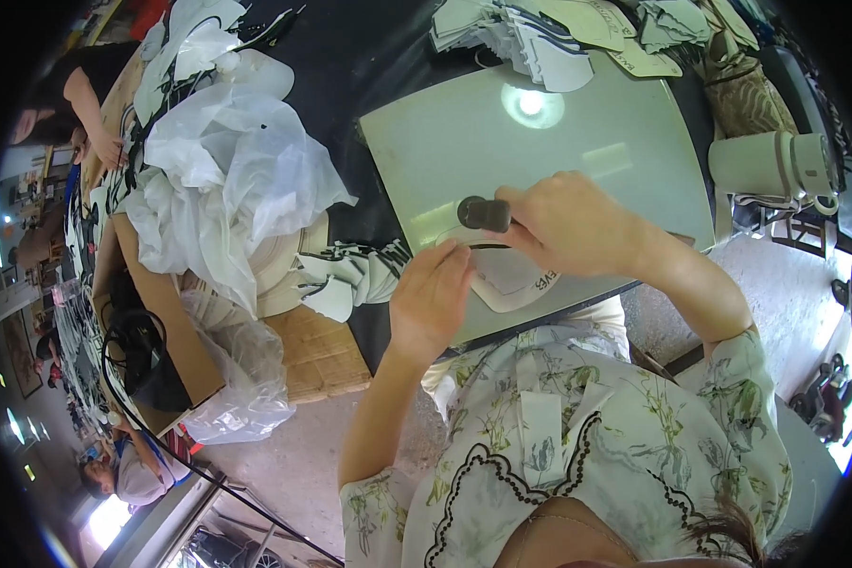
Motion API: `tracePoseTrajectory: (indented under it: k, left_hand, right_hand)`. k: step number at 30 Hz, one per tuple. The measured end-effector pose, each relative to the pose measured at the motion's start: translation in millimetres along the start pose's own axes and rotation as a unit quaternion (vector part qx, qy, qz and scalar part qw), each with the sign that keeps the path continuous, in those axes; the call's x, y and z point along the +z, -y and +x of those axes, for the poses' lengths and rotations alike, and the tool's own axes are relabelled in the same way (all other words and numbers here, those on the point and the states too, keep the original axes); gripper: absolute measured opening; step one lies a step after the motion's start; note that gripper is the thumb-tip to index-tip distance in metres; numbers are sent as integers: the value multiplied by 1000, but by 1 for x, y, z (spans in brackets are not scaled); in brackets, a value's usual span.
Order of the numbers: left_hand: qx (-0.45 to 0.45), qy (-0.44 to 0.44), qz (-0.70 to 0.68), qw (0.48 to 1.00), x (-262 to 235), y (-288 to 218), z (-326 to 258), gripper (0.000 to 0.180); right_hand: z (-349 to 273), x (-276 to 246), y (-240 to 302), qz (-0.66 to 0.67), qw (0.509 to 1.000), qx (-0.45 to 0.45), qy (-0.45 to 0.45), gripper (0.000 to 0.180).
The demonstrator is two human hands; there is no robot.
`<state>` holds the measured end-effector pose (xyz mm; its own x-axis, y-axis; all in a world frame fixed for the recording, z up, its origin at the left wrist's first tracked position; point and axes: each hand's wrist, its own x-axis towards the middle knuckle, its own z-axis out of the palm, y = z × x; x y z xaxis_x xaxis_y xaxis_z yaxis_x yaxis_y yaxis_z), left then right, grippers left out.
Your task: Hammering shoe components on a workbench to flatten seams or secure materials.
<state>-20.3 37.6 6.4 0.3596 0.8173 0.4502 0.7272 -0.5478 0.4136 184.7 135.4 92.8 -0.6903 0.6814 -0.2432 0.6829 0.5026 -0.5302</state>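
My right hand [577, 222] is closed round a hammer, its dark rounded head [485, 214] pointing left above the work; the handle is mostly hidden in my fist. Under it lies a flat cream cut piece [498, 295], perhaps a shoe upper part, with a grey inner shape, a dark line and printing. My left hand [433, 298] rests at the piece's left edge, fingers pressed together on it just below the hammer head. Both lie over a pale green, glossy board [559, 142] near its front edge.
Left of the board, a fanned row of white pieces with dark edges [350, 275] sits beside crumpled white plastic [237, 170] and a cardboard box [166, 322]. More stacked pieces [530, 43] lie at the back. A pale green tumbler [762, 166] stands right. Other people are at far left.
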Motion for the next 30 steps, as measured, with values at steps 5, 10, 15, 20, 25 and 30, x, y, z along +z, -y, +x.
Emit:
tracePoseTrajectory:
  k: [5,10,15,20,25,30]
  left_hand:
    - [-102,-7,-62,993,2,-3,23,18]
    - [-112,-7,-42,993,12,-7,27,14]
    - [-133,-32,39,990,20,-8,27,15]
    - [-100,-25,-64,993,14,-3,23,17]
    - [-41,-22,19,999,12,-9,1,30]
    - [-45,-22,26,998,11,-10,-3,29]
  right_hand:
    - [-12,6,-7,210,973,86,27,38]
    - [-19,35,-24,236,967,101,3,39]
    - [-14,35,-23,277,952,126,26,40]
    - [-14,36,-19,297,944,145,22,40]
    - [-16,34,-21,310,938,155,18,40]
    - [-21,21,-2,98,990,40,-90,37]
